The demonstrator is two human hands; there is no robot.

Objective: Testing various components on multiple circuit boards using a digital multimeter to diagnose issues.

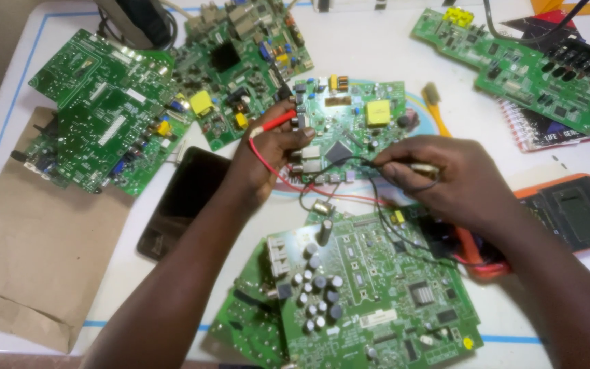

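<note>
Left hand [268,154] pinching red probe [276,124], right hand [445,174] gripping black probe [414,166], both over small green board [353,130] mid-worktop [377,55]; slipped tip risks bridging neighbouring pins, looped leads [322,191] snagging.

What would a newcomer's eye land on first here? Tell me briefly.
Two hands meet over a small green circuit board at the centre: the left hand holds a red probe, the right hand a black probe. Around them lie more green boards, and an orange multimeter sits at the right.
</note>
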